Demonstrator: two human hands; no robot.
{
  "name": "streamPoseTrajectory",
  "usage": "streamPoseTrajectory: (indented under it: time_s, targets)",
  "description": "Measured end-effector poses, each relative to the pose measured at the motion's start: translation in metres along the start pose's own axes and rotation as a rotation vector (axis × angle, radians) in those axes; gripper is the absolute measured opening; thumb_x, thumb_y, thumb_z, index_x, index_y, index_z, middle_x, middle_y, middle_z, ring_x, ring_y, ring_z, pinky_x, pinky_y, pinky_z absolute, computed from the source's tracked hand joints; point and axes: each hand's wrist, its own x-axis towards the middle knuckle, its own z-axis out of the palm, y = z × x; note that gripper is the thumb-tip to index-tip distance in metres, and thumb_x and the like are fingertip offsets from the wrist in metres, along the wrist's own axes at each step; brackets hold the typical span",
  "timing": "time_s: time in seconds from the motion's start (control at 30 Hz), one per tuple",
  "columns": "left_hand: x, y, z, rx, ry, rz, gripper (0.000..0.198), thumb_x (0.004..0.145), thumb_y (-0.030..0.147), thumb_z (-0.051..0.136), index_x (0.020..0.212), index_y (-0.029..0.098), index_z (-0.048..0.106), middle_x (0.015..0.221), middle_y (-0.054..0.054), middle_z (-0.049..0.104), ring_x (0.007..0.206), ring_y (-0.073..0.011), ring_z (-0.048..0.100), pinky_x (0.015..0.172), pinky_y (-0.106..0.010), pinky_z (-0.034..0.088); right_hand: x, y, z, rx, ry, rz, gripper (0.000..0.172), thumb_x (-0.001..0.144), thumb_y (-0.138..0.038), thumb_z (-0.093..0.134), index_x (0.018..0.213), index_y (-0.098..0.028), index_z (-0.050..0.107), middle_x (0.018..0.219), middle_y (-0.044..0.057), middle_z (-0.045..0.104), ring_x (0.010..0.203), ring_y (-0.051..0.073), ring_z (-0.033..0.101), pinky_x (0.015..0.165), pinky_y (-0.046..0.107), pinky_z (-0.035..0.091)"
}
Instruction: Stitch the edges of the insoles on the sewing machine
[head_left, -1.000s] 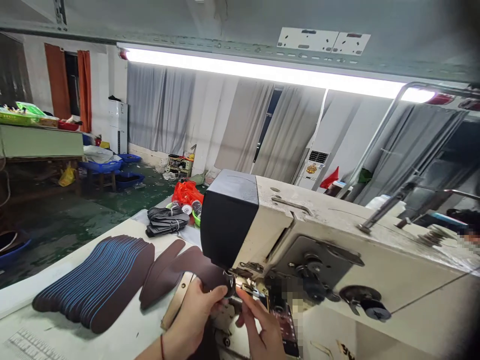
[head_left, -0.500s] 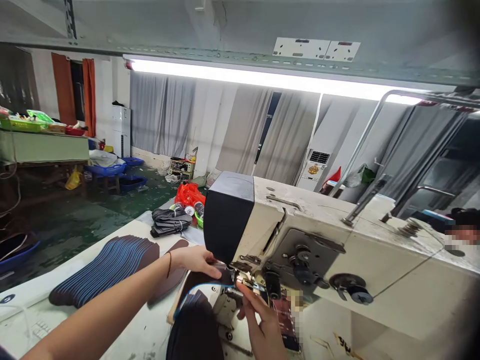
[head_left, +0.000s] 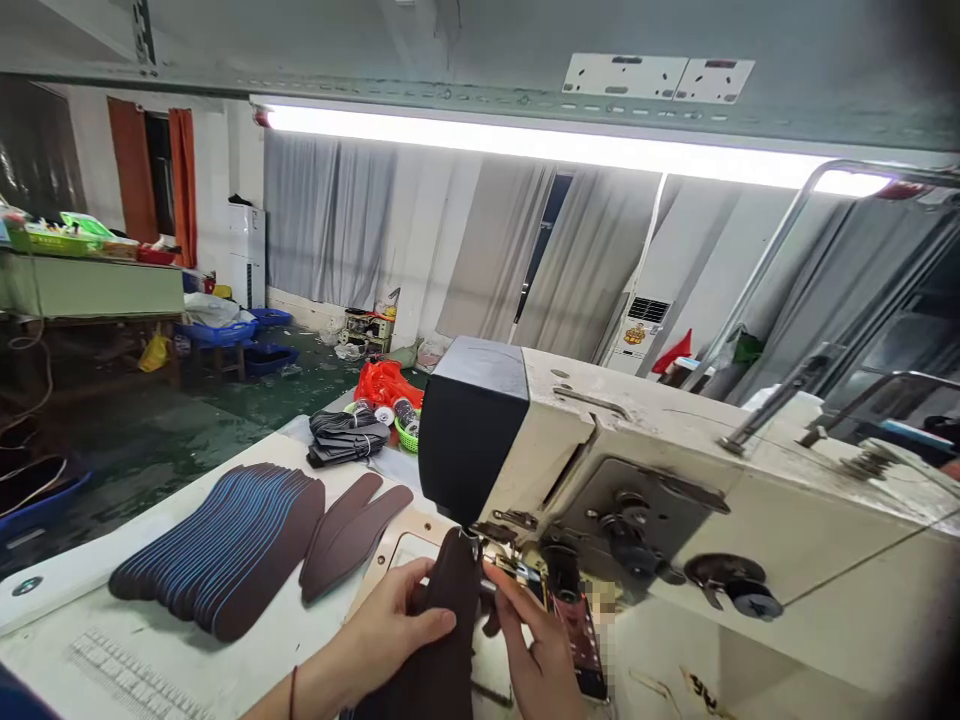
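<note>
A dark brown shoe insole (head_left: pixel 441 635) lies lengthwise at the sewing machine (head_left: pixel 559 425), its narrow end under the needle area. My left hand (head_left: pixel 390 620) grips the insole from its left side, thumb on top and fingers partly hidden. On the other side, my right hand (head_left: pixel 536 640) has its index fingertip at the insole's edge beside the presser foot (head_left: pixel 506 535), the other fingers curled beneath. Left of the machine, two loose insoles (head_left: pixel 356 535) overlap on the white table (head_left: pixel 277 655). Beyond them a fanned row of insoles (head_left: pixel 217 550) shows blue edges.
Behind the loose insoles sit a tied black bundle (head_left: pixel 346 437), a green basket (head_left: pixel 409 438) with thread spools and a red plastic bag (head_left: pixel 386 385). A phone (head_left: pixel 581 640) lies under the machine arm. A tube light (head_left: pixel 525 145) hangs overhead.
The insole has turned so its broad brown face shows upward. My left hand has moved back toward me and down along it. A second loose insole is now visible on the table.
</note>
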Motion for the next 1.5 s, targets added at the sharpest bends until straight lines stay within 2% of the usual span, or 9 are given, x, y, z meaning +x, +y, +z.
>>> streamPoseTrajectory:
  time_s: [0.2, 0.27, 0.4, 0.6, 0.83, 1.0, 1.13, 1.3, 1.5]
  targets:
    - [-0.018, -0.014, 0.003, -0.100, -0.014, 0.085, 0.051, 0.066, 0.029, 0.079, 0.113, 0.022, 0.061, 0.108, -0.006, 0.068, 0.096, -0.0215, 0.063, 0.085, -0.032, 0.050, 0.000, 0.002, -0.003, 0.034, -0.046, 0.006, 0.038, 0.090, -0.046, 0.049, 0.119, -0.028, 0.066, 0.064, -0.001, 0.066, 0.059, 0.012, 0.059, 0.060, 0.020, 0.046]
    - [-0.023, -0.018, 0.000, -0.106, 0.006, 0.081, 0.058, 0.064, 0.027, 0.080, 0.118, 0.025, 0.059, 0.113, -0.004, 0.067, 0.091, -0.0189, 0.063, 0.087, -0.031, 0.049, 0.000, 0.001, -0.004, 0.035, -0.038, 0.012, 0.037, 0.090, -0.046, 0.050, 0.117, -0.029, 0.067, 0.066, -0.001, 0.067, 0.060, 0.012, 0.060, 0.061, 0.020, 0.047]
    - [-0.026, -0.025, -0.006, -0.107, 0.027, -0.021, 0.071, 0.064, 0.020, 0.078, 0.129, 0.032, 0.051, 0.108, -0.002, 0.067, 0.058, -0.0082, 0.057, 0.069, -0.027, 0.051, 0.000, 0.000, -0.004, 0.028, -0.025, 0.014, 0.038, 0.089, -0.049, 0.050, 0.116, -0.030, 0.068, 0.062, -0.001, 0.066, 0.059, 0.013, 0.061, 0.060, 0.020, 0.048]
    - [-0.017, -0.018, -0.007, -0.060, 0.036, -0.090, 0.088, 0.057, 0.015, 0.071, 0.137, 0.033, 0.041, 0.107, -0.002, 0.066, 0.054, -0.0078, 0.053, 0.038, -0.016, 0.034, 0.001, 0.003, -0.004, -0.033, -0.039, 0.044, 0.039, 0.089, -0.053, 0.046, 0.114, -0.033, 0.069, 0.058, -0.002, 0.063, 0.051, 0.013, 0.057, 0.053, 0.022, 0.046]
    - [0.001, 0.012, -0.020, 0.058, 0.002, -0.105, 0.090, 0.057, 0.018, 0.071, 0.141, 0.023, 0.038, 0.077, 0.002, 0.064, 0.045, -0.0046, 0.042, 0.035, -0.014, 0.031, 0.000, 0.005, -0.002, -0.001, -0.037, 0.082, 0.039, 0.088, -0.055, 0.048, 0.114, -0.035, 0.068, 0.061, -0.002, 0.065, 0.059, 0.014, 0.061, 0.054, 0.022, 0.046]
    - [0.021, 0.015, -0.033, 0.068, -0.100, 0.013, 0.074, 0.062, 0.017, 0.071, 0.132, 0.021, 0.050, 0.082, -0.001, 0.065, 0.053, -0.0057, 0.049, 0.039, -0.013, 0.031, -0.001, -0.002, 0.000, 0.071, -0.014, 0.126, 0.043, 0.087, -0.060, 0.047, 0.114, -0.036, 0.068, 0.057, -0.002, 0.062, 0.054, 0.013, 0.059, 0.049, 0.021, 0.044]
    - [0.028, 0.005, -0.028, 0.081, -0.003, 0.067, 0.075, 0.064, 0.017, 0.071, 0.135, 0.022, 0.045, 0.086, 0.000, 0.064, 0.056, -0.0068, 0.051, 0.039, -0.014, 0.034, -0.001, -0.007, 0.002, 0.101, 0.041, 0.072, 0.040, 0.086, -0.057, 0.050, 0.111, -0.033, 0.071, 0.056, -0.001, 0.061, 0.053, 0.012, 0.056, 0.052, 0.020, 0.045]
    - [0.029, -0.006, -0.005, 0.030, 0.192, 0.098, 0.082, 0.066, 0.025, 0.070, 0.139, 0.019, 0.034, 0.087, -0.001, 0.064, 0.058, -0.0087, 0.052, 0.043, -0.017, 0.040, 0.000, -0.004, 0.002, 0.125, 0.031, 0.041, 0.038, 0.087, -0.051, 0.053, 0.112, -0.029, 0.071, 0.056, -0.001, 0.061, 0.055, 0.012, 0.057, 0.057, 0.020, 0.047]
    - [0.040, -0.007, 0.009, -0.018, 0.256, 0.172, 0.076, 0.067, 0.030, 0.070, 0.133, 0.019, 0.033, 0.096, -0.005, 0.064, 0.059, -0.0095, 0.053, 0.045, -0.020, 0.041, -0.001, -0.002, 0.003, 0.145, 0.038, 0.035, 0.039, 0.085, -0.054, 0.054, 0.111, -0.029, 0.071, 0.059, -0.001, 0.062, 0.056, 0.012, 0.056, 0.060, 0.021, 0.046]
